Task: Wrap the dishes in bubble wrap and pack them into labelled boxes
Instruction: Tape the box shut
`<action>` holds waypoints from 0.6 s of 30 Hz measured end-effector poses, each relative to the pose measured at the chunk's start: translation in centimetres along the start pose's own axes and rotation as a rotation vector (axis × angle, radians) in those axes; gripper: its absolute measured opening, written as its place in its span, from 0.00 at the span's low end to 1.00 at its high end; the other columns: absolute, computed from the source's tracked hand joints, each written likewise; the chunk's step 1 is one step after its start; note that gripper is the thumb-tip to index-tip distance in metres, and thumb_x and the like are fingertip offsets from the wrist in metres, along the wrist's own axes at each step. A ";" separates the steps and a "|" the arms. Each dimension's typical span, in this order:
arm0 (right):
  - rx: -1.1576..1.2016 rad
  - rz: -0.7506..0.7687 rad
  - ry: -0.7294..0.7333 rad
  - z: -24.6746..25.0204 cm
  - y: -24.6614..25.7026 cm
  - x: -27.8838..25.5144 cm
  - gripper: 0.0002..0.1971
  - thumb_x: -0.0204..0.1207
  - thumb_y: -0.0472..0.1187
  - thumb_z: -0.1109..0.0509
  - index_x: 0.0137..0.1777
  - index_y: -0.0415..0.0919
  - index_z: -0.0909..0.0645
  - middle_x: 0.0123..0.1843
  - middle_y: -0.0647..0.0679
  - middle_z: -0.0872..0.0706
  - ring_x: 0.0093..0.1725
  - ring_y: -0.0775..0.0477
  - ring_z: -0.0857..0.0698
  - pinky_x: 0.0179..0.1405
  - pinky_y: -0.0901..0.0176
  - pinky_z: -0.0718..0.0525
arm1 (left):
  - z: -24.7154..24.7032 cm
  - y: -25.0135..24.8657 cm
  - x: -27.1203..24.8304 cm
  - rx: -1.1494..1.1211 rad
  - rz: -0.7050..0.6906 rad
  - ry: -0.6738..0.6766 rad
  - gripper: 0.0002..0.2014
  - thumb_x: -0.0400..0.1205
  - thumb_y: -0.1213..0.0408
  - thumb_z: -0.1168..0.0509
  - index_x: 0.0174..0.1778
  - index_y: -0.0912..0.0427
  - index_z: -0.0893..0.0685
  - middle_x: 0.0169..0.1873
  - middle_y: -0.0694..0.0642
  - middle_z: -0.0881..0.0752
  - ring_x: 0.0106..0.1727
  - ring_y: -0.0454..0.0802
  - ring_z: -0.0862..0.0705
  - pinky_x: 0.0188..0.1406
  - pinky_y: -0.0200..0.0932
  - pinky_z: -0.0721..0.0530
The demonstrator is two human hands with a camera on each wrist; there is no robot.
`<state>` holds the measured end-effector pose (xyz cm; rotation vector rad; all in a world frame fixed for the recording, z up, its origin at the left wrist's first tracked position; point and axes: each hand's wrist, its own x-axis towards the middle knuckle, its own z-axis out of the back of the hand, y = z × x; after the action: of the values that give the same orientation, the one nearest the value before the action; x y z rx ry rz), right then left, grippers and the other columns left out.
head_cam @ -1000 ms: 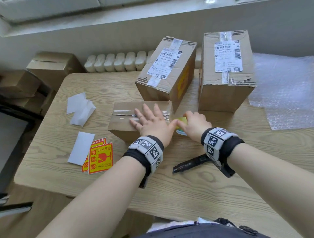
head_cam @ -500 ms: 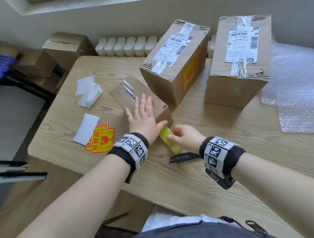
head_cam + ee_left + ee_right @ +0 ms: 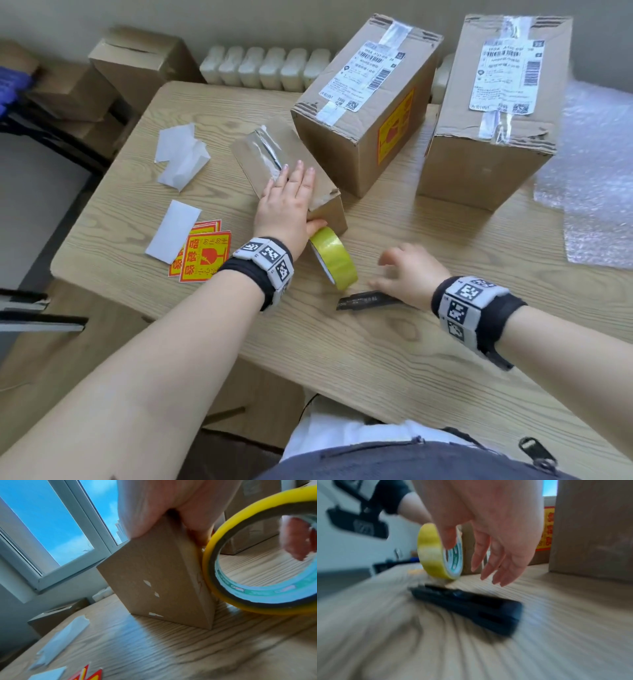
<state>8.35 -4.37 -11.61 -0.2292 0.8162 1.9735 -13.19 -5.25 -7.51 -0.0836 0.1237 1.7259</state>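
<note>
A pale wood-grain worktop (image 3: 394,349) stands under a window, with spare cartons stacked on the floor to the far left and a sheet of bubble wrap (image 3: 596,192) spread at the far right. Two tall cartons, each taped and bearing a printed shipping label, stand at the far side: the left tall box (image 3: 368,102) also carries a red-and-yellow fragile sticker, and the right tall box (image 3: 493,109) stands just beside it.

In front of them lies the small box (image 3: 291,174), its top seam already covered with clear tape. The left hand (image 3: 287,205) lies flat on its near end, fingers (image 3: 301,171) straight and pressing down, the thumb down over the near edge. A roll of yellow tape (image 3: 334,257) stands on edge against the box's near corner, still joined to it by the look of things. The right hand (image 3: 407,270) hovers open with loose fingers, holding nothing, just above a black utility knife (image 3: 368,299) lying on the worktop.

This reads as the sealing step: the strip is laid and wants cutting. The next move calls for closing the right hand on the knife, then slicing the tape close to the box while the left hand holds the box still. Fragile stickers (image 3: 202,257) and peeled backing papers (image 3: 180,157) wait on the left, probably for labelling afterwards.
</note>
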 end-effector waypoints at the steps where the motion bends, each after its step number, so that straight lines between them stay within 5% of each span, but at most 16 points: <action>1: -0.156 0.011 0.040 -0.3 -0.6 -0.3 0.23 0.72 0.58 0.30 0.62 0.48 0.24 0.60 0.48 0.23 0.62 0.45 0.27 0.60 0.52 0.26 | 0.3 0.4 0.0 -0.004 -0.022 0.012 0.44 0.79 0.45 0.36 0.84 0.53 0.54 0.84 0.52 0.54 0.84 0.51 0.54 0.81 0.47 0.58; 6: -0.323 0.079 0.035 -1.8 -1.1 -0.4 0.14 0.71 0.44 0.29 0.55 0.49 0.24 0.57 0.49 0.22 0.60 0.44 0.26 0.57 0.54 0.28 | 1.0 2.2 -2.1 -0.048 0.024 -0.040 0.43 0.78 0.50 0.31 0.84 0.51 0.49 0.84 0.54 0.49 0.83 0.54 0.50 0.81 0.52 0.55; 10: -0.229 0.064 0.154 -1.8 -0.9 -0.3 0.10 0.71 0.38 0.31 0.47 0.50 0.28 0.49 0.49 0.21 0.51 0.44 0.21 0.48 0.52 0.19 | -0.6 1.8 -6.0 -0.463 0.297 -0.318 0.28 0.74 0.60 0.27 0.68 0.63 0.26 0.68 0.64 0.29 0.69 0.57 0.30 0.69 0.40 0.38; 14: 0.018 0.091 0.085 0.8 -1.0 -0.9 0.11 0.69 0.37 0.31 0.44 0.51 0.30 0.40 0.50 0.20 0.41 0.42 0.19 0.39 0.53 0.20 | -1.3 0.5 -7.1 -0.868 0.571 -0.218 0.22 0.78 0.59 0.30 0.63 0.61 0.31 0.59 0.55 0.33 0.41 0.34 0.28 0.47 0.30 0.35; 18: 0.269 0.161 -0.100 3.9 0.6 -1.3 0.14 0.71 0.40 0.24 0.50 0.51 0.26 0.40 0.52 0.14 0.39 0.47 0.15 0.44 0.53 0.18 | -1.6 -0.1 -6.4 -1.014 0.701 -0.175 0.24 0.78 0.56 0.29 0.62 0.62 0.33 0.52 0.53 0.30 0.49 0.48 0.29 0.43 0.31 0.35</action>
<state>9.20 -3.03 -7.76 0.0951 1.0491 1.9796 -12.10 -11.75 -8.32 -0.6957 -0.9666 2.3194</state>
